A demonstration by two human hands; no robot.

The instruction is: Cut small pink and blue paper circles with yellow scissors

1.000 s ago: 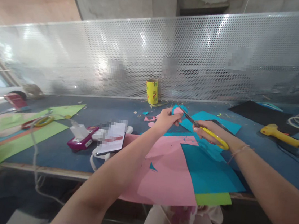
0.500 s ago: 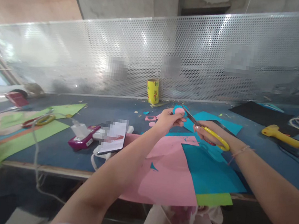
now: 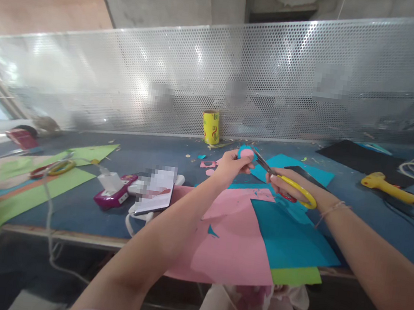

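Observation:
Between the fingers of my left hand point(image 3: 236, 164) is a small round paper piece point(image 3: 247, 153), pink in the middle with a blue edge. My right hand point(image 3: 279, 182) grips scissors point(image 3: 298, 190) with yellow and red handles, their blades pointing at the right side of the round piece. Below my forearms lie a large pink sheet point(image 3: 230, 238) and blue sheets point(image 3: 291, 236), with a green sheet point(image 3: 300, 276) under them at the table's front edge. Small pink and blue scraps lie beside my left hand.
A yellow cylinder point(image 3: 211, 127) stands by the perforated metal panel point(image 3: 187, 72). Left are a phone point(image 3: 157, 191), a purple power strip point(image 3: 115, 195), cables, green sheets and another pair of scissors point(image 3: 52, 168). Right are a yellow glue gun point(image 3: 391, 189) and black sheet point(image 3: 357, 157).
My hands, the round piece and the scissors appear slightly further left. The scissors stay at the piece's edge, and both grips look the same.

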